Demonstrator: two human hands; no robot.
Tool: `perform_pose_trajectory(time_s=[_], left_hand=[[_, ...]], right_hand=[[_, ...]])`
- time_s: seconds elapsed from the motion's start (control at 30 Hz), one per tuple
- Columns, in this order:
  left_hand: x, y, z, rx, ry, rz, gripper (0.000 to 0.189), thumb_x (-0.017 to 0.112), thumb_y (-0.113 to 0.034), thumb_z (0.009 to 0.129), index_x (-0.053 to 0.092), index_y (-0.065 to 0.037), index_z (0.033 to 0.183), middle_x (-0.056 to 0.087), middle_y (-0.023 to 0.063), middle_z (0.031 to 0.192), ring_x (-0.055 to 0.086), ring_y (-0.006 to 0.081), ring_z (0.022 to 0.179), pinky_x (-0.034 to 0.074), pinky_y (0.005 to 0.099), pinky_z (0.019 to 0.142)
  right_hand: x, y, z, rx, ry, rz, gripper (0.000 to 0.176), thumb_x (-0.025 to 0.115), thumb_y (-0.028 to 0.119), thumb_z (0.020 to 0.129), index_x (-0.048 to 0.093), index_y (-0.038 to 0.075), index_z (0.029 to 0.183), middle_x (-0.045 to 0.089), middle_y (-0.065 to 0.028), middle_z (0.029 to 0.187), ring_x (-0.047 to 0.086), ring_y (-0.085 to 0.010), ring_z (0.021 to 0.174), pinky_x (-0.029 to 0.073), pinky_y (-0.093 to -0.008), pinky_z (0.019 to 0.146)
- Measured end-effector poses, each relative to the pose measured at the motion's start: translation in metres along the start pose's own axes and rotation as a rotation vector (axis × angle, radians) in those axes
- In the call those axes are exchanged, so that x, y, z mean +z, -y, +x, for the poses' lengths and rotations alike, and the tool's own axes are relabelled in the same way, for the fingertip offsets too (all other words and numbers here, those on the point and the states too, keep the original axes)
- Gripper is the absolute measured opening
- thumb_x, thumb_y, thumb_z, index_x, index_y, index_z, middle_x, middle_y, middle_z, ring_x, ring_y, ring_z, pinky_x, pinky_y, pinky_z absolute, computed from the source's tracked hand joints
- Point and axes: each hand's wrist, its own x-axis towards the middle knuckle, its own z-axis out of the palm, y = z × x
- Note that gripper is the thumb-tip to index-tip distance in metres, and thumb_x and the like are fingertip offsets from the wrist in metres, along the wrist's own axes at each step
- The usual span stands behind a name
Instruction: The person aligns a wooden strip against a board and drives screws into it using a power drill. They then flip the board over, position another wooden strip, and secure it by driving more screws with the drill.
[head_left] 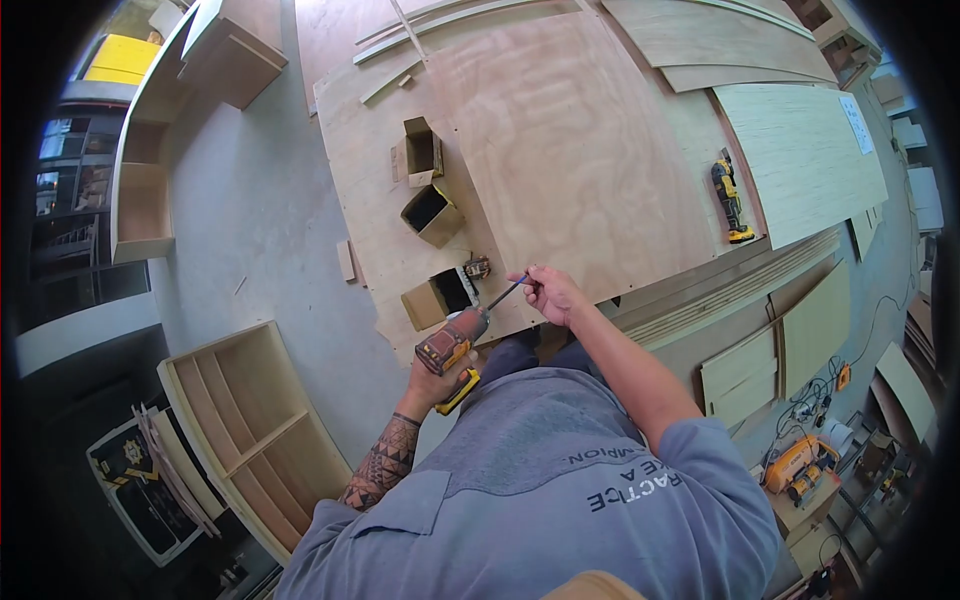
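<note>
My left hand, at the end of the tattooed forearm, is closed around the grip of a yellow and black cordless drill. From the drill's chuck a long thin driver bit points up and to the right. The fingers of my right hand pinch the far end of that bit, where a small bluish part shows. Both hands are over the near edge of a plywood sheet. Just left of the bit sits an open cardboard box, with a small dark object beside it.
Two more open cardboard boxes stand farther along the bench. Another yellow power tool lies at the right by a pale panel. Wooden cabinet frames stand on the left. An orange machine and cables lie at lower right.
</note>
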Motion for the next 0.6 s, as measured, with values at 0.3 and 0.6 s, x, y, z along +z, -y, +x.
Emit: perform_pose_trajectory(time_s=[0.3, 0.6], left_hand=[[-0.018, 0.029, 0.008, -0.026, -0.051, -0.048, 0.039, 0.081, -0.011, 0.091, 0.065, -0.003, 0.127, 0.076, 0.0058, 0.112, 0.072, 0.0143, 0.104, 0.059, 0.0333, 0.092], [-0.014, 0.023, 0.019, -0.097, 0.113, 0.283, 0.049, 0.084, -0.027, 0.088, 0.069, 0.001, 0.125, 0.078, 0.0153, 0.11, 0.074, 0.0181, 0.097, 0.058, 0.0352, 0.088]], right_hand=[[0.017, -0.018, 0.02, 0.093, 0.054, 0.317, 0.012, 0.049, 0.014, 0.11, 0.057, 0.008, 0.103, 0.073, -0.0174, 0.124, 0.055, -0.0082, 0.069, 0.052, -0.0216, 0.061], [-0.039, -0.097, 0.05, 0.152, -0.088, 0.423, 0.015, 0.048, 0.014, 0.111, 0.059, 0.003, 0.109, 0.072, -0.0131, 0.121, 0.054, -0.0073, 0.065, 0.05, -0.0221, 0.057]])
